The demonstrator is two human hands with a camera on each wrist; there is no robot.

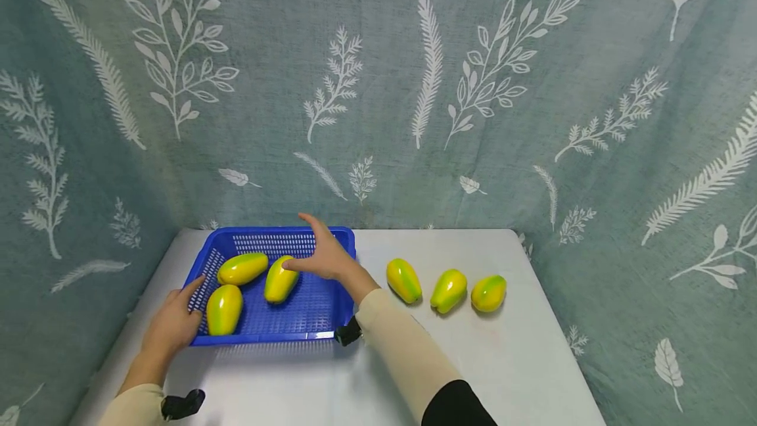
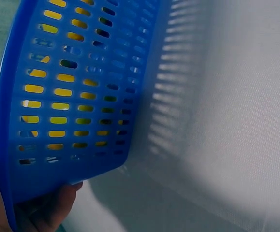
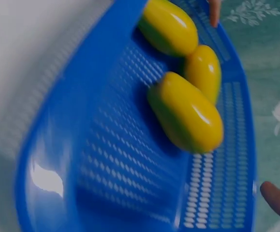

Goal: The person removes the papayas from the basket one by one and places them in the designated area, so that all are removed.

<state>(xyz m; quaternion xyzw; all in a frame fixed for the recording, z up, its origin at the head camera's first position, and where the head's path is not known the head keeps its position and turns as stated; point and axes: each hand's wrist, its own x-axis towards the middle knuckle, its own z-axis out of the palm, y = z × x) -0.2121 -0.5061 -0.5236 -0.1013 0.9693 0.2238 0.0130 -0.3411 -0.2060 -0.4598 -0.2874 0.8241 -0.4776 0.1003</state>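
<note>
A blue plastic basket (image 1: pixel 266 337) with slotted walls stands on the table, holding three glossy yellow-green papayas. My left hand (image 1: pixel 172 324) grips its left rim, and the left wrist view shows the thumb (image 2: pixel 62 205) against the outside of the wall. Over the right part of the basket, my right hand (image 1: pixel 324 252) is spread, with nothing in its grasp. Its thumb is near the rightmost papaya (image 1: pixel 280 280) in the basket; whether they touch, I cannot tell. The other two, an upper papaya (image 1: pixel 242 269) and a lower papaya (image 1: pixel 225 309), lie towards the left wall.
To the right of the basket, three more papayas lie in a loose row on the white table (image 1: pixel 473 360): a left one (image 1: pixel 405 280), a middle one (image 1: pixel 449 290) and a right one (image 1: pixel 489 293). Green leaf-patterned cloth (image 1: pixel 390 84) hangs behind and along both sides.
</note>
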